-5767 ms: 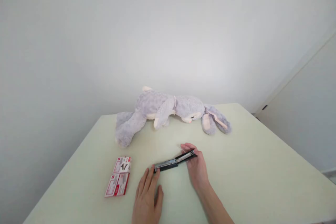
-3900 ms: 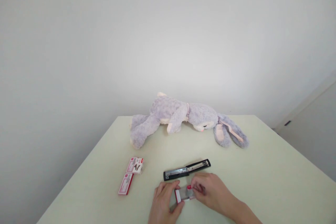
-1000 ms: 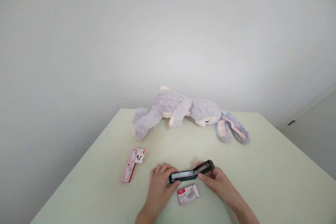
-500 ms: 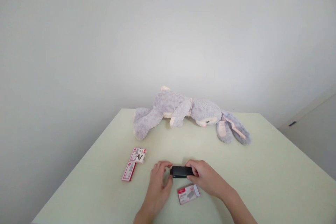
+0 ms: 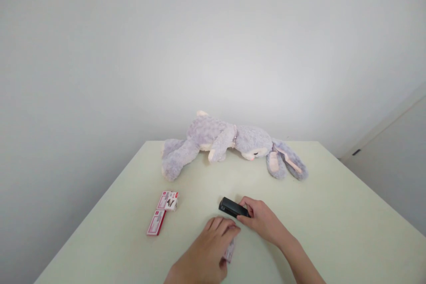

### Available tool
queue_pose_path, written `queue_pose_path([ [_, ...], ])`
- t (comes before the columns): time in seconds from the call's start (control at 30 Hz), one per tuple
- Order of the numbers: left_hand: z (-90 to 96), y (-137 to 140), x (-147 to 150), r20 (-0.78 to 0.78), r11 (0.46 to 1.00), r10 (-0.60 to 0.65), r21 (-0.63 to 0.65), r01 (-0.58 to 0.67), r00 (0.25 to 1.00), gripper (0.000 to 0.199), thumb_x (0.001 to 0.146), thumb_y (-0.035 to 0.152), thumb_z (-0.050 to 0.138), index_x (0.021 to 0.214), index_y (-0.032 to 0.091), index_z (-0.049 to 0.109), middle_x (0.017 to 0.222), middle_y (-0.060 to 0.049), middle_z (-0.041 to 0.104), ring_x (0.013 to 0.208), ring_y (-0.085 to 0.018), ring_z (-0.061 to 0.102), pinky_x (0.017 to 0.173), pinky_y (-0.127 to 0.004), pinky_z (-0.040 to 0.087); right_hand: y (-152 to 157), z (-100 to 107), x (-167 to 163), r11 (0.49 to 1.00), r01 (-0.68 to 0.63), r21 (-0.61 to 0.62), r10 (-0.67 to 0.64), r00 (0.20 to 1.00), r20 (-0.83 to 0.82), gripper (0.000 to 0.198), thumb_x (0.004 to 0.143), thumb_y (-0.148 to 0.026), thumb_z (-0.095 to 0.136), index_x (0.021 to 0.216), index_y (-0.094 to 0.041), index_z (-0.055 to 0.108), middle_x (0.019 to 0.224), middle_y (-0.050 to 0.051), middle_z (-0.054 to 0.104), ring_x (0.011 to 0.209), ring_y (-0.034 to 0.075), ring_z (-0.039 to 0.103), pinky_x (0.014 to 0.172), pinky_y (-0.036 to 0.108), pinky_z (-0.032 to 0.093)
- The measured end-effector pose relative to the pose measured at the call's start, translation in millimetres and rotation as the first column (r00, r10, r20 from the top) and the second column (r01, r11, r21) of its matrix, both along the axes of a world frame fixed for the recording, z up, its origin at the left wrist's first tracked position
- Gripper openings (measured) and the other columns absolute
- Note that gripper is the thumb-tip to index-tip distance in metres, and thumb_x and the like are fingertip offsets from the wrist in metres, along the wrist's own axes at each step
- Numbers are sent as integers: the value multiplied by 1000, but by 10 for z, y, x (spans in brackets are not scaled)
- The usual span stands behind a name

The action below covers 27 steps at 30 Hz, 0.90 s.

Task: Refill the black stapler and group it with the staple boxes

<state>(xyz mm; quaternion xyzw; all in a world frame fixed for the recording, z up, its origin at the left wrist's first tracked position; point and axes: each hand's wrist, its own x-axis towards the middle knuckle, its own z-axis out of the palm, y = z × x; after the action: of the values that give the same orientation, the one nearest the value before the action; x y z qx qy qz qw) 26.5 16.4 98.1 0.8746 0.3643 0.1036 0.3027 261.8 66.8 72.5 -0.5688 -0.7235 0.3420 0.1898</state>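
Observation:
A black stapler (image 5: 232, 207) lies on the pale table, its right end pinched between the thumb and fingers of my right hand (image 5: 261, 220). Just below it, my left hand (image 5: 213, 244) is closed over a small white and red box (image 5: 229, 252). Most of that box is hidden under the palm and fingers; only its right part shows.
To the left, two flat red and white boxes (image 5: 155, 223) lie end to end, with a smaller box showing a stapler picture (image 5: 171, 202) beside the upper one. A grey plush rabbit (image 5: 213, 137) stretches along the table's (image 5: 109, 239) back edge by the wall.
My left hand has left the stapler's left end and come down onto the small box. The stapler has turned, its left end swinging away from me. The view has shifted slightly.

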Motion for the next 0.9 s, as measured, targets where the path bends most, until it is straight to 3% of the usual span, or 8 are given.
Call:
queue_pose_path([
  [0.13, -34, 33, -167, 9, 990, 136, -40, -136, 991, 75, 66, 15, 67, 137, 32, 50, 134, -4, 56, 127, -28, 47, 114, -42, 36, -46, -6, 53, 1000, 16, -16, -16, 999, -44, 11, 84, -32, 68, 89, -24, 63, 63, -8, 50, 60, 13, 48, 59, 24, 28],
  [0.3, -136, -10, -296, 50, 951, 296, -105, -290, 954, 62, 63, 21, 80, 121, 29, 57, 124, -2, 59, 117, -26, 53, 103, -38, 44, -144, -86, 78, 996, 78, -40, -80, 995, -55, 15, 82, -34, 68, 87, -23, 58, 62, -8, 48, 60, 13, 47, 59, 24, 28],
  [0.43, -257, -77, -346, 125, 935, 344, -137, -327, 930, 64, 63, 14, 79, 120, 29, 56, 130, -3, 58, 124, -25, 52, 107, -37, 43, -273, -164, 41, 986, 159, -43, -160, 986, -39, 16, 85, -36, 66, 89, -24, 56, 62, -9, 45, 59, 14, 46, 58, 24, 29],
  [0.63, -476, -142, -384, 179, 922, 387, -95, -376, 904, 51, 63, 11, 79, 105, 28, 58, 140, -5, 58, 134, -30, 48, 115, -48, 39, -424, -211, -26, 975, 212, -65, -217, 973, -80, 17, 87, -39, 64, 92, -24, 57, 60, -10, 38, 58, 14, 43, 57, 25, 28],
  [0.73, -587, -173, -385, 186, 912, 409, -85, -400, 893, 59, 65, 12, 80, 117, 31, 58, 144, -5, 57, 137, -31, 46, 118, -53, 36, -454, -224, -41, 973, 223, -65, -228, 969, -93, 18, 86, -39, 65, 91, -24, 57, 59, -10, 38, 57, 14, 43, 57, 25, 28],
  [0.9, -724, -216, -364, 166, 902, 430, -49, -428, 887, 75, 70, 16, 78, 138, 34, 50, 151, -6, 53, 143, -32, 42, 125, -61, 21, -468, -245, -50, 973, 218, -73, -225, 969, -102, 18, 86, -39, 65, 92, -24, 57, 59, -10, 40, 57, 14, 44, 57, 25, 29],
])
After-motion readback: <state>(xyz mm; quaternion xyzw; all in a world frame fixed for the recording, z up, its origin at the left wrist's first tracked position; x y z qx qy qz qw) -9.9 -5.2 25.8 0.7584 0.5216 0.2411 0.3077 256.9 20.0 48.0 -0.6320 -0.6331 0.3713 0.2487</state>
